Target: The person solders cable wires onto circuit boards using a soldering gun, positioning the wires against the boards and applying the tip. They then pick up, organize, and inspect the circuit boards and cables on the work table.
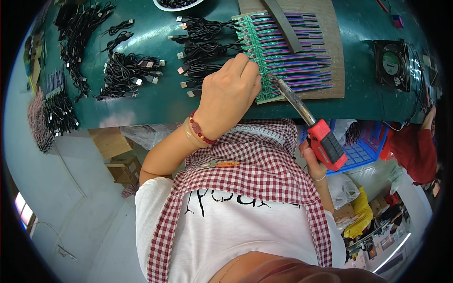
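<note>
My right hand [313, 161] grips a red and black soldering gun [326, 145]. Its long metal barrel slants up and left, the tip at the lower part of a green circuit board panel [250, 37]. My left hand [231, 87] is closed beside that tip, fingers curled over the panel's left edge; whatever they pinch is hidden under the hand. Rows of blue, pink and black wires [306, 70] stick out from the panel's right side. Several black USB cables [203, 49] lie along its left side, the upper ones reaching the board. A grey bar [284, 26] rests across the wires.
The panel lies on a brown board [336, 56] on the green table [141, 37]. More bundled USB cables [127, 73] lie at left. A bowl [178, 8] of dark parts stands at the far edge. On the right are a black fan [391, 65], a blue crate [365, 146] and another person's red sleeve [410, 153].
</note>
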{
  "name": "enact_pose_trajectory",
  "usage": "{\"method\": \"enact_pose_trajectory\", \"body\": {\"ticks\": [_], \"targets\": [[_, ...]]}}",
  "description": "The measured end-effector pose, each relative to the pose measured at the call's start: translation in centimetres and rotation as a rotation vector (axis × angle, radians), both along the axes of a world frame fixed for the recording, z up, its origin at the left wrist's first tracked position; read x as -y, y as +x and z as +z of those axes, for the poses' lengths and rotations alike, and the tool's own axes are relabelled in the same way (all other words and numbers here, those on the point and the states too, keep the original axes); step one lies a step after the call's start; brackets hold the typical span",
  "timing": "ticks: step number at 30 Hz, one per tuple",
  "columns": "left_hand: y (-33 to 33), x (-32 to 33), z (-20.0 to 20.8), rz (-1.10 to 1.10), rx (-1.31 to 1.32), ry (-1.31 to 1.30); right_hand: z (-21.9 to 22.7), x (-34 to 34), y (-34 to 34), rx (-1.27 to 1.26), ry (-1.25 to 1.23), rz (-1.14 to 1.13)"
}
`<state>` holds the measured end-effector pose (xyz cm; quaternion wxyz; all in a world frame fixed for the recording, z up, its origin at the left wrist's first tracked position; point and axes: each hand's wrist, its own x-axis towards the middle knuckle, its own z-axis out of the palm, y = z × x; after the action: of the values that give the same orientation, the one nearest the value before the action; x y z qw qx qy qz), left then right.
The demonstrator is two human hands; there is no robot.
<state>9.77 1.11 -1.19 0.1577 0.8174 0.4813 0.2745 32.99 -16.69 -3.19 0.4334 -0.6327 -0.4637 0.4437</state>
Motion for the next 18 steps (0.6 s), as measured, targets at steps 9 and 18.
{"method": "enact_pose_trajectory", "body": {"ticks": [9, 18], "targets": [[0.1, -0.3, 0.4, -0.043, -0.074, -0.008, -0.3, 0.6, 0.0, -0.03, -0.031, -0.016], [0.2, -0.6, 0.8, -0.082, -0.143, 0.017, -0.9, 1.3, 0.1, 0.07, -0.004, 0.03]]}}
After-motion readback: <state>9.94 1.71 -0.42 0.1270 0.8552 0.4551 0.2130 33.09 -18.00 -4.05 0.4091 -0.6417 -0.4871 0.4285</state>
